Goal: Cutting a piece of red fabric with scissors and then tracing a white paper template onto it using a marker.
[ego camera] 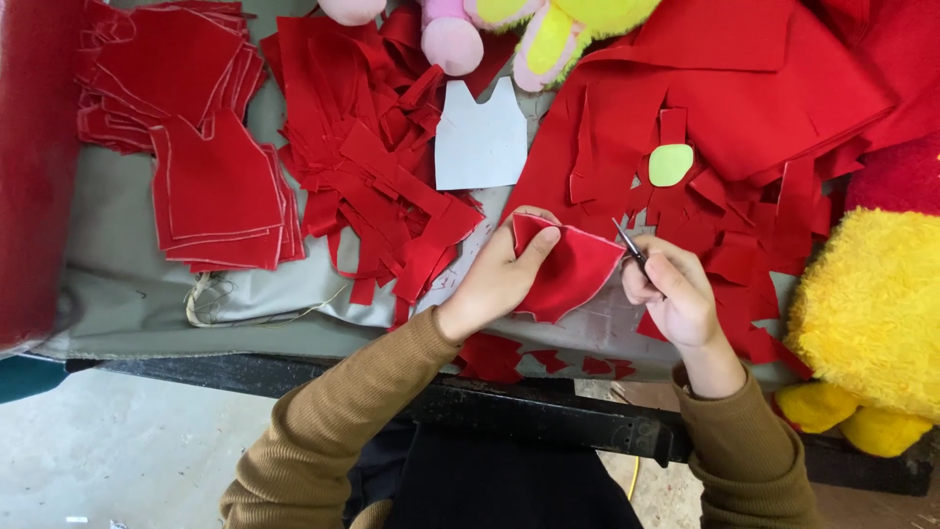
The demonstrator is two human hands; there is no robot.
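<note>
We hold a red felt piece (568,269) in our left hand (499,279), thumb on top near its upper left corner and fingers closed beneath it, so the fabric is pinched flat and kept taut for cutting. The piece sits just above the near edge of the bench (127,294), between our two hands. Its long axis runs from lower left to upper right, and its upper right tip points toward the scissors (630,245). Our right hand (676,294) is closed around the scissors' handles, which the fingers hide; the slim blades stick out up and to the left and meet the felt's right edge. We cannot quite tell whether the blades are parted or shut, as they look very thin from here.

The felt is held up off the bench cover rather than lying on it, which seems to give the blades room to pass under the edge. To the left, a stack of cut red shapes (220,196) lies well apart from the hands, with a loose heap of red scraps (377,167) between it and us. A pale paper template (480,137) and a small green template (671,165) rest farther back. A yellow plush toy (871,313) sits at the right.
</note>
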